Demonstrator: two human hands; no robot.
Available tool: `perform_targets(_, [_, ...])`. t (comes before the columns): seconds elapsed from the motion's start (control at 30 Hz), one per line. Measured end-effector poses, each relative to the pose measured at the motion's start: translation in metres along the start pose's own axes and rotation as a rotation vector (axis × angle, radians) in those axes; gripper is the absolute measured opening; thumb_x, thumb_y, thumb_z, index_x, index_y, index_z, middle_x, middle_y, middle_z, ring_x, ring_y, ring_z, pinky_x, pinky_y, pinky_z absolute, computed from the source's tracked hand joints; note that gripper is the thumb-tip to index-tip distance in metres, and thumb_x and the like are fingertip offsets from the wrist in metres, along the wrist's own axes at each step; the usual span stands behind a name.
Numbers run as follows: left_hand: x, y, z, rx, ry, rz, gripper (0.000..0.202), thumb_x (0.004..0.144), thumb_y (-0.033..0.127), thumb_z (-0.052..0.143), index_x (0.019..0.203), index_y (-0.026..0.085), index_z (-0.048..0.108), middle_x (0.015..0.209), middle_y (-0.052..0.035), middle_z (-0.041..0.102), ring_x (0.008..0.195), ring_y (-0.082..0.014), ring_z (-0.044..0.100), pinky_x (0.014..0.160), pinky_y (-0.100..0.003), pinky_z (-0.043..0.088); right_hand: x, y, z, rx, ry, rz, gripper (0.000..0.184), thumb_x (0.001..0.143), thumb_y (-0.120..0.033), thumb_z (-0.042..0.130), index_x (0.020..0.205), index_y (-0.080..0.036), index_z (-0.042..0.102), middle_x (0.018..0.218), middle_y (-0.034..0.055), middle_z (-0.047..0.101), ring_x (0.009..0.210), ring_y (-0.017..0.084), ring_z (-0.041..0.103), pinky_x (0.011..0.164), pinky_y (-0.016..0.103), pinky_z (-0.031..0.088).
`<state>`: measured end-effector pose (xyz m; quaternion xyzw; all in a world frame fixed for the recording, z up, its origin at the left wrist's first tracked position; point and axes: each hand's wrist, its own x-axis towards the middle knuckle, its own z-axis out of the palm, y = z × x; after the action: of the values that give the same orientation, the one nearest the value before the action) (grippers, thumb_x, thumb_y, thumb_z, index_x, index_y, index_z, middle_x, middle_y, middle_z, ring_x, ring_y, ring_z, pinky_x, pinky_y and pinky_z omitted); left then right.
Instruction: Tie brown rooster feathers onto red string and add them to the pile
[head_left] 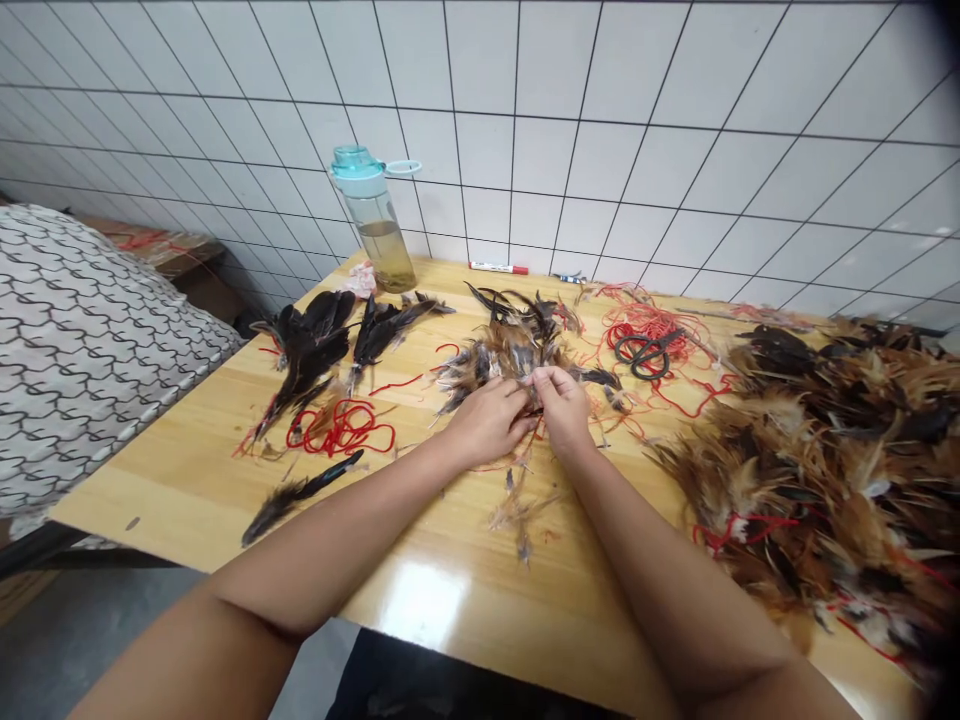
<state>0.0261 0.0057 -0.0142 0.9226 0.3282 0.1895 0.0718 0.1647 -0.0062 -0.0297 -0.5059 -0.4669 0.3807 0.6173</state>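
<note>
Our two forearms (322, 530) cross the counter (180, 490), left hand (487, 423) and right hand (562, 410) pinched on feathers (510, 350), one pair of scissors (646, 355) nearby.

Feather bunch (510, 350) partly hidden behind fingers (541, 385).

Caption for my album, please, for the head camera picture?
A left hand and right hand pick at brown-black feathers on a wooden table, near black scissors.
</note>
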Motion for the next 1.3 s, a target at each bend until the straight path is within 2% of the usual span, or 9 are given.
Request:
perform_targets(0.1, [0.001, -0.003, 0.002, -0.006, 0.012, -0.002, 0.014, 0.090, 0.021, 0.048, 0.086, 0.017, 0.061, 0.090, -0.0082, 0.061, 0.089, -0.0203, 0.055, 0.084, -0.033, 0.044, -0.001, -0.001, 0.001, -0.025, -0.009, -0.018, 0.025, 0.081, -0.042, 0.056, 0.068, -0.020, 0.059, 0.062, -0.0024, 0.053, 0.059, 0.013, 0.045, 0.060, 0.026, 0.039])
perform_targets(0.23, [0.001, -0.011, -0.003, -0.082, 0.069, -0.051, 0.015, 0.091, 0.023, 0.048, 0.084, 0.017, 0.061, 0.088, -0.0064, 0.062, 0.087, -0.0196, 0.055, 0.081, -0.033, 0.043, 0.001, 0.001, -0.001, -0.060, -0.001, -0.051, 0.026, 0.082, -0.041, 0.054, 0.067, -0.020, 0.059, 0.066, -0.0008, 0.058, 0.065, 0.014, 0.050, 0.068, 0.028, 0.041])
perform_targets(0.43, [0.002, -0.028, -0.014, -0.079, 0.189, -0.273, 0.013, 0.088, 0.024, 0.050, 0.082, 0.018, 0.060, 0.086, -0.0056, 0.061, 0.085, -0.0198, 0.055, 0.077, -0.033, 0.043, 0.001, 0.000, -0.003, -0.104, 0.026, -0.026, 0.028, 0.081, -0.043, 0.053, 0.068, -0.019, 0.059, 0.062, -0.0011, 0.054, 0.062, 0.014, 0.046, 0.064, 0.027, 0.038])
perform_targets(0.53, [0.003, -0.033, -0.015, -0.053, 0.165, -0.322, 0.012, 0.087, 0.025, 0.052, 0.080, 0.019, 0.060, 0.086, -0.0053, 0.061, 0.086, -0.0203, 0.055, 0.077, -0.033, 0.042, 0.001, -0.001, -0.004, -0.111, 0.044, -0.018, 0.029, 0.081, -0.044, 0.052, 0.069, -0.019, 0.059, 0.061, -0.0014, 0.053, 0.059, 0.013, 0.042, 0.061, 0.027, 0.037])
perform_targets(0.7, [0.001, -0.026, -0.009, 0.053, 0.086, -0.291, 0.016, 0.085, 0.035, 0.057, 0.084, 0.019, 0.061, 0.088, -0.0065, 0.062, 0.088, -0.0226, 0.056, 0.076, -0.034, 0.042, 0.001, 0.001, -0.004, -0.150, 0.048, -0.031, 0.029, 0.081, -0.044, 0.052, 0.069, -0.019, 0.059, 0.064, 0.0001, 0.056, 0.063, 0.014, 0.046, 0.063, 0.026, 0.038])
perform_targets(0.93, [0.002, -0.024, -0.010, 0.044, 0.015, -0.291, 0.013, 0.085, 0.021, 0.050, 0.079, 0.018, 0.061, 0.083, -0.0079, 0.062, 0.082, -0.0220, 0.055, 0.073, -0.033, 0.040, 0.000, 0.004, -0.002, -0.237, 0.027, -0.058, 0.030, 0.081, -0.044, 0.050, 0.068, -0.019, 0.059, 0.059, -0.0002, 0.052, 0.063, 0.014, 0.045, 0.059, 0.026, 0.036])
perform_targets(1.03, [0.003, -0.028, -0.015, -0.183, 0.051, -0.347, 0.009, 0.081, 0.020, 0.053, 0.075, 0.017, 0.059, 0.076, -0.0049, 0.061, 0.073, -0.0177, 0.053, 0.068, -0.030, 0.038, 0.000, 0.003, -0.002, -0.240, 0.028, -0.060, 0.030, 0.082, -0.044, 0.050, 0.068, -0.019, 0.059, 0.059, -0.0002, 0.052, 0.062, 0.014, 0.044, 0.058, 0.026, 0.035])
perform_targets(1.2, [0.006, -0.027, -0.021, -0.947, 0.123, -0.480, 0.014, 0.077, 0.029, 0.059, 0.076, 0.017, 0.053, 0.063, 0.0026, 0.051, 0.056, -0.0095, 0.044, 0.056, -0.022, 0.033, 0.000, 0.003, -0.002, -0.255, 0.012, -0.066, 0.028, 0.082, -0.042, 0.048, 0.067, -0.020, 0.058, 0.055, -0.0017, 0.046, 0.058, 0.014, 0.041, 0.056, 0.026, 0.033])
perform_targets(1.3, [0.007, -0.022, -0.021, -1.214, 0.165, -0.505, 0.021, 0.073, 0.031, 0.066, 0.076, 0.016, 0.052, 0.061, 0.0040, 0.050, 0.054, -0.0076, 0.043, 0.054, -0.020, 0.033, 0.000, 0.004, -0.002, -0.268, -0.013, -0.064, 0.029, 0.082, -0.042, 0.048, 0.067, -0.020, 0.058, 0.053, -0.0028, 0.043, 0.055, 0.013, 0.038, 0.053, 0.026, 0.031])
